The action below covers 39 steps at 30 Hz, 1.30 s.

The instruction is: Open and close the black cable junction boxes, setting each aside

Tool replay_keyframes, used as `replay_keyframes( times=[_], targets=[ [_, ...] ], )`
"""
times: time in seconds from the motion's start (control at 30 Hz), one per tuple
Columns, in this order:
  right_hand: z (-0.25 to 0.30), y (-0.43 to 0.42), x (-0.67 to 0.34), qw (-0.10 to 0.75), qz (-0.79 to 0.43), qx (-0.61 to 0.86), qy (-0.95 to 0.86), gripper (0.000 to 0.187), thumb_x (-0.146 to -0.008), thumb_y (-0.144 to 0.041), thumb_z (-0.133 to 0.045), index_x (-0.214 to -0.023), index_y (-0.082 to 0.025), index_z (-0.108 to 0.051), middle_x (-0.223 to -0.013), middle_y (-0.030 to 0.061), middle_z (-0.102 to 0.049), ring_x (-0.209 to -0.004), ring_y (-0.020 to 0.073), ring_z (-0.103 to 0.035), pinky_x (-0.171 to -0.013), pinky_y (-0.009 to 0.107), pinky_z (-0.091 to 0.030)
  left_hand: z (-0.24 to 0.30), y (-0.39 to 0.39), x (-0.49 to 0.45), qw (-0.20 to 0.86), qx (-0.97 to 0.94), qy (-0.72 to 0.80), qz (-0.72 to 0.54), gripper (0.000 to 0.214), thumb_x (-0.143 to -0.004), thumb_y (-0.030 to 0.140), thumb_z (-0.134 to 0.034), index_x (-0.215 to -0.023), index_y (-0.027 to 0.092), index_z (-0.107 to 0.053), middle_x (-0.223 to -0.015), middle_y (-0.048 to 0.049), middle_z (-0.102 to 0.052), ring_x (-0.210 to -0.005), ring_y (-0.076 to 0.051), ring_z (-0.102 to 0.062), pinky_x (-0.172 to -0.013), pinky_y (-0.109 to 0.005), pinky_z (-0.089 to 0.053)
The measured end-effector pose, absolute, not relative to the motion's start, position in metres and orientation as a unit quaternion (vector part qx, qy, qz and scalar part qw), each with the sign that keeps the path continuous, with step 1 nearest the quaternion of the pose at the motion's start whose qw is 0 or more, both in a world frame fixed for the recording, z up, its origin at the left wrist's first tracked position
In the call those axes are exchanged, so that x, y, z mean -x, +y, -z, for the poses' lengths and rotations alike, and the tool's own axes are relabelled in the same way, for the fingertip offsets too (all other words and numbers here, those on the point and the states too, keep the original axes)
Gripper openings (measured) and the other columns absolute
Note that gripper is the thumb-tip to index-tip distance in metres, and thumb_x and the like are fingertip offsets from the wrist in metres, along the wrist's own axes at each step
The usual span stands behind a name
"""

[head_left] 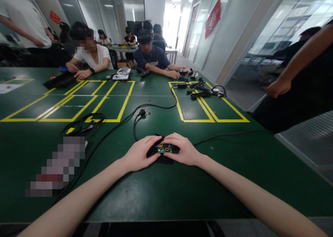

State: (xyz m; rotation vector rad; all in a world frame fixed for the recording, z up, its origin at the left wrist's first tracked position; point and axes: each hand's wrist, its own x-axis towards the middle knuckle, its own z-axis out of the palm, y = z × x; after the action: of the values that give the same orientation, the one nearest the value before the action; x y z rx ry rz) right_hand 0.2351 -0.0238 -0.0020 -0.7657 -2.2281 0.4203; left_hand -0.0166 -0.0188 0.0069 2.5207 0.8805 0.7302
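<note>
A small green circuit board (164,149) with copper coils sits between my two hands near the middle of the table. My left hand (142,153) grips its left end between thumb and fingers. From the other side, my right hand (184,149) pinches the right end the same way. Beneath the board lies a black piece (165,159), partly covered by my hands; its kind I cannot make out. Just beyond my left hand, a black power plug (142,112) rests on the table with its cable curling toward me.
The green table (208,188) carries yellow tape outlines (120,108). A coiled black cable (84,126) lies left, and a long cable crosses the middle. More black cables (205,89) are heaped at far right. Two co-workers sit opposite; another person's arm (299,65) hangs beyond the right edge.
</note>
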Motion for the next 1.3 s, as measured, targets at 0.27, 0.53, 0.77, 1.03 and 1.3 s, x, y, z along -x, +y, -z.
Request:
replay_keyframes(
  times=[0.27, 0.53, 0.77, 1.03, 1.3],
  targets=[
    [0.004, -0.019, -0.237, 0.352, -0.160, 0.337, -0.859, 0.051, -0.085, -0.030, -0.083, -0.132, -0.023, -0.065, -0.115, 0.0098, -0.074, -0.103, 0.0279, -0.063, -0.089, 0.047, -0.058, -0.007, -0.018, 0.019, 0.202, -0.883, 0.304, -0.295, 0.058, -0.092, 0.035, -0.072, -0.145, 0.024, -0.052, -0.140, -0.0120, -0.064, -0.127, -0.027, -0.064, -0.109, -0.044, -0.055],
    [0.001, -0.017, -0.242, 0.333, -0.180, 0.327, -0.866, 0.053, -0.080, -0.024, -0.084, -0.130, -0.024, -0.067, -0.117, 0.0093, -0.074, -0.115, 0.0293, -0.063, -0.098, 0.049, -0.057, -0.004, -0.014, 0.018, 0.185, -0.867, 0.322, -0.333, 0.013, -0.095, 0.018, -0.063, -0.104, 0.022, -0.071, -0.107, -0.0069, -0.070, -0.102, -0.021, -0.068, -0.091, -0.035, -0.059],
    [0.006, -0.014, -0.253, 0.278, -0.168, 0.344, -0.881, 0.065, -0.077, -0.032, -0.086, -0.137, -0.022, -0.064, -0.142, 0.0150, -0.062, -0.140, 0.0333, -0.054, -0.116, 0.053, -0.047, -0.004, -0.015, 0.018, 0.172, -0.871, 0.336, -0.316, 0.011, -0.098, 0.021, -0.060, -0.101, 0.021, -0.070, -0.102, -0.0057, -0.071, -0.096, -0.020, -0.068, -0.085, -0.033, -0.057],
    [0.002, -0.015, -0.251, 0.259, -0.190, 0.322, -0.891, 0.064, -0.080, -0.034, -0.086, -0.138, -0.021, -0.064, -0.145, 0.0170, -0.061, -0.146, 0.0349, -0.049, -0.119, 0.057, -0.043, 0.002, -0.011, 0.017, 0.131, -0.870, 0.378, -0.289, 0.013, -0.100, 0.024, -0.060, -0.105, 0.023, -0.072, -0.106, -0.0046, -0.070, -0.099, -0.020, -0.068, -0.088, -0.033, -0.059],
    [0.006, -0.014, -0.248, 0.266, -0.192, 0.341, -0.881, 0.097, -0.070, -0.048, -0.093, -0.153, -0.022, -0.051, -0.151, 0.0188, -0.056, -0.146, 0.0377, -0.048, -0.120, 0.059, -0.042, 0.004, -0.010, 0.017, 0.121, -0.857, 0.405, -0.294, 0.012, -0.099, 0.022, -0.063, -0.107, 0.023, -0.072, -0.105, -0.0034, -0.070, -0.097, -0.019, -0.069, -0.088, -0.031, -0.058]
  ],
)
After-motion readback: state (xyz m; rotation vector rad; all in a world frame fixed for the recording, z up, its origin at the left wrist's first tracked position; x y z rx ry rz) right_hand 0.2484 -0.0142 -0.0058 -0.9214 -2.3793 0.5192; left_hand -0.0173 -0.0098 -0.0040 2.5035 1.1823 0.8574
